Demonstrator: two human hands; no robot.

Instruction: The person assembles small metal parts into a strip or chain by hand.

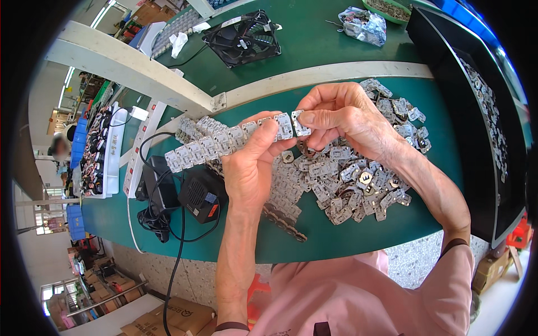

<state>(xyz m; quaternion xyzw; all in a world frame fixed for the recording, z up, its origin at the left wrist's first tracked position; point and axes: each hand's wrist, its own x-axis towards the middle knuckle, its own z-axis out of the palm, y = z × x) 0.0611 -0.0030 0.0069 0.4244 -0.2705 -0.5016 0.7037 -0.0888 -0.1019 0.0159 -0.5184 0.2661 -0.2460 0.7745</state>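
Observation:
My left hand (251, 162) is closed around a long row of small grey-white plastic and metal parts (200, 150), stacked side by side and tilted up to the right. Between the thumb and fingers of my right hand (342, 117) is one single part (300, 123) of the same kind, close to the row's right end. Whether the two touch I cannot tell. Below and right of my hands lies a loose heap of these parts (347, 190), a few with round brass-coloured discs. More rows (286, 201) lie on the green table under my left hand.
Left of my forearm stand a black boxy device (202, 196) and a black adapter (157, 179) with tangled cables. A black bin (448, 84) holding parts borders the right side. Behind the white metal frame (330, 71) are a black fan (242, 40) and a plastic bag (363, 27).

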